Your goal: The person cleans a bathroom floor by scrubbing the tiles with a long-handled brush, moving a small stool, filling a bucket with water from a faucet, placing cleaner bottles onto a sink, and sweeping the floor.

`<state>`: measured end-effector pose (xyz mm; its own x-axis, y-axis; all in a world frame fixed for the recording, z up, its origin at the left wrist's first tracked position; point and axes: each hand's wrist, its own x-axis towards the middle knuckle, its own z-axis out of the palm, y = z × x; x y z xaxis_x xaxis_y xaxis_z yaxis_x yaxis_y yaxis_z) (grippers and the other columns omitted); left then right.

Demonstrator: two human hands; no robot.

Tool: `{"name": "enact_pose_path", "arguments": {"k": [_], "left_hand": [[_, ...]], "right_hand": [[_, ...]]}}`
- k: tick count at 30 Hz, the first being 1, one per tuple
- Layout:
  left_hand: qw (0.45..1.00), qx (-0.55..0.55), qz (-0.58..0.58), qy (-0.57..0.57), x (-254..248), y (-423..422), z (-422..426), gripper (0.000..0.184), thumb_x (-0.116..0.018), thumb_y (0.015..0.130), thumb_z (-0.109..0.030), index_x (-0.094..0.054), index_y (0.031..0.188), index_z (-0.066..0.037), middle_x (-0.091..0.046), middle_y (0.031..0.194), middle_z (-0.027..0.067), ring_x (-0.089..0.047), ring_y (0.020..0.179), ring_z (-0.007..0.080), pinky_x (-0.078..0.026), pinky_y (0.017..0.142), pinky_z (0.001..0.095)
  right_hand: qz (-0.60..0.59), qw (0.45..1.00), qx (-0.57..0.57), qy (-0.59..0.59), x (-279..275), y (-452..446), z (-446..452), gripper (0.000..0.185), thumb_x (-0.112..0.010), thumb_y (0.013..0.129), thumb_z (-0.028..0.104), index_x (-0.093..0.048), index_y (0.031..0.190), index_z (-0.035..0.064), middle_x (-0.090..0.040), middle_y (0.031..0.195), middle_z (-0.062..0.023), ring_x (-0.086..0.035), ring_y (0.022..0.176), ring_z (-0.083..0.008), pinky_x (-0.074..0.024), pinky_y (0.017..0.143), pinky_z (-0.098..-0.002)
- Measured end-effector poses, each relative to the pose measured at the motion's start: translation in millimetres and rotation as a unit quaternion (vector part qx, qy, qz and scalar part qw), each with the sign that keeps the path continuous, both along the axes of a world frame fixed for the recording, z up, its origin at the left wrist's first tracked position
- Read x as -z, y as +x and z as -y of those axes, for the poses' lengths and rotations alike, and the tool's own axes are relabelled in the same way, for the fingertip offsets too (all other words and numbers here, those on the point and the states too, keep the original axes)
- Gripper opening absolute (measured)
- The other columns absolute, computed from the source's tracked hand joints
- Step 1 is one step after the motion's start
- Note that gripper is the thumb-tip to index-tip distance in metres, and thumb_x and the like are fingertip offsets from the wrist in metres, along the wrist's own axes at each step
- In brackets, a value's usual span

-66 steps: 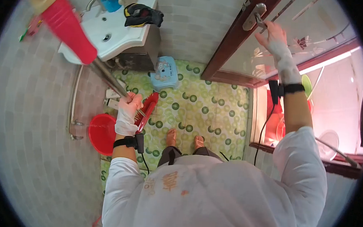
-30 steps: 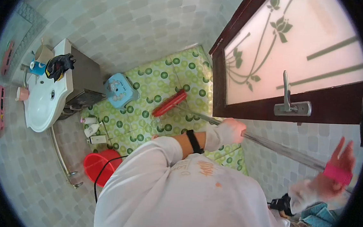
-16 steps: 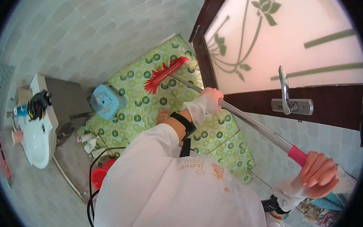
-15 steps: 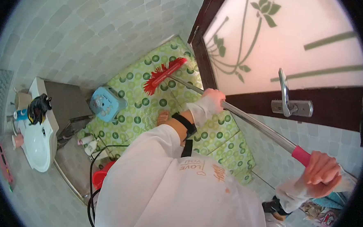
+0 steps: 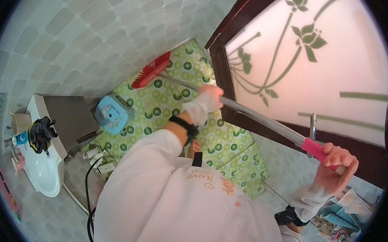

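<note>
A broom with a red bristled head (image 5: 155, 70), a metal pole (image 5: 264, 120) and a pink grip (image 5: 314, 149) slants across the view. Its bristles are against the foot of the tiled wall, on the green circle-patterned floor (image 5: 177, 98). My left hand (image 5: 210, 97) is wrapped round the pole about midway along. At the upper end, my right hand (image 5: 339, 162) is closed round the pink grip. Both arms wear white sleeves with black straps.
A blue stool (image 5: 114, 113) stands near the wall. Left of it is a white washbasin (image 5: 44, 172) with a black item (image 5: 42, 135) on its edge. Bottles (image 5: 93, 153) and a black hose (image 5: 86, 187) lie below. A brown-framed door (image 5: 230, 107) stands at right, above cloths (image 5: 342, 216).
The broom head has slid left across the floor to the wall, its bristles now pressed together. My left hand has moved left and up with the pole. The view has shifted slightly.
</note>
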<state>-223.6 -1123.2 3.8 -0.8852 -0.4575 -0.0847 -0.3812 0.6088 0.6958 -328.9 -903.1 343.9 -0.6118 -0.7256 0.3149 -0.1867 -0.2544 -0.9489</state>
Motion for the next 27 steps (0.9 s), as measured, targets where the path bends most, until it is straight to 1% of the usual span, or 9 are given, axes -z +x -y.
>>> {"name": "enact_pose_path", "arguments": {"k": [4, 6, 8, 12, 15, 21, 22, 24, 27], "left_hand": [[0.996, -0.014, -0.081, -0.015, 6, -59, 0, 0.020, -0.071, 0.062, -0.026, -0.067, 0.075, -0.011, -0.063, 0.075, 0.0152, -0.062, 0.076, 0.0319, -0.050, 0.071, 0.0412], [0.971, -0.068, -0.161, 0.162, -31, -65, 15, 0.018, -0.068, 0.063, -0.023, -0.065, 0.075, -0.010, -0.063, 0.077, 0.0136, -0.061, 0.079, 0.0325, -0.049, 0.073, 0.0405], [0.998, 0.021, -0.049, 0.029, -93, -67, 36, 0.018, -0.066, 0.066, -0.024, -0.065, 0.076, -0.009, -0.065, 0.079, 0.0133, -0.062, 0.081, 0.0320, -0.049, 0.074, 0.0394], [0.997, 0.018, -0.031, 0.069, -65, -92, 70, 0.021, -0.067, 0.066, -0.024, -0.066, 0.080, -0.008, -0.065, 0.082, 0.0129, -0.062, 0.082, 0.0313, -0.050, 0.077, 0.0384], [0.991, 0.099, -0.016, 0.083, -38, -106, 51, 0.028, -0.066, 0.067, -0.030, -0.068, 0.087, -0.011, -0.066, 0.084, 0.0134, -0.064, 0.080, 0.0298, -0.051, 0.075, 0.0357], [0.990, 0.114, -0.045, 0.076, -121, -84, 44, 0.024, -0.066, 0.067, -0.025, -0.068, 0.084, -0.009, -0.065, 0.080, 0.0176, -0.063, 0.076, 0.0327, -0.051, 0.070, 0.0393], [0.988, 0.120, -0.044, 0.083, -106, -91, 55, 0.024, -0.066, 0.067, -0.025, -0.068, 0.084, -0.009, -0.065, 0.080, 0.0176, -0.063, 0.076, 0.0327, -0.051, 0.070, 0.0393], [0.989, 0.143, -0.014, 0.019, -69, -104, 69, 0.024, -0.066, 0.066, -0.025, -0.068, 0.085, -0.010, -0.065, 0.079, 0.0171, -0.064, 0.075, 0.0324, -0.051, 0.067, 0.0392], [0.982, 0.165, -0.030, 0.082, -40, -94, 33, 0.024, -0.066, 0.067, -0.025, -0.068, 0.084, -0.009, -0.065, 0.078, 0.0156, -0.063, 0.076, 0.0320, -0.051, 0.068, 0.0391]], "right_hand": [[-0.053, 0.998, 0.038, -0.021, -29, -11, 8, 0.035, -0.029, 0.097, 0.027, -0.035, 0.065, 0.0152, -0.040, 0.060, 0.0003, -0.034, 0.054, -0.0139, -0.0293, 0.062, -0.0348], [-0.022, 0.997, -0.008, -0.074, -58, -34, -1, 0.031, -0.036, 0.095, 0.023, -0.034, 0.065, 0.0149, -0.040, 0.061, 0.0005, -0.034, 0.054, -0.0136, -0.0307, 0.066, -0.0337], [-0.013, 0.995, 0.029, -0.091, -81, -52, 1, 0.027, -0.042, 0.092, 0.021, -0.036, 0.067, 0.0135, -0.038, 0.061, 0.0004, -0.033, 0.055, -0.0144, -0.0345, 0.073, -0.0348], [-0.021, 0.990, 0.134, -0.035, -62, -28, 54, 0.028, -0.044, 0.094, 0.025, -0.034, 0.071, 0.0120, -0.037, 0.069, 0.0011, -0.038, 0.066, -0.0158, -0.0363, 0.085, -0.0358], [-0.028, 0.997, 0.070, -0.006, -76, -31, 48, 0.028, -0.042, 0.095, 0.026, -0.033, 0.072, 0.0126, -0.037, 0.071, -0.0005, -0.040, 0.069, -0.0159, -0.0368, 0.081, -0.0344], [0.004, 1.000, 0.002, -0.027, -116, -52, -14, 0.027, -0.043, 0.094, 0.025, -0.036, 0.070, 0.0124, -0.036, 0.068, -0.0017, -0.039, 0.069, -0.0172, -0.0337, 0.083, -0.0378], [0.011, 0.999, -0.009, -0.035, -106, -41, -5, 0.028, -0.043, 0.094, 0.024, -0.036, 0.070, 0.0122, -0.035, 0.067, -0.0014, -0.039, 0.069, -0.0175, -0.0334, 0.085, -0.0385], [-0.058, 0.976, 0.211, -0.009, -61, -23, 20, 0.028, -0.042, 0.094, 0.025, -0.035, 0.070, 0.0124, -0.032, 0.067, -0.0008, -0.037, 0.068, -0.0177, -0.0324, 0.089, -0.0399], [-0.027, 0.981, 0.189, 0.030, -59, -8, 11, 0.032, -0.043, 0.094, 0.030, -0.033, 0.070, 0.0125, -0.031, 0.068, -0.0001, -0.035, 0.067, -0.0170, -0.0321, 0.090, -0.0407]]}}
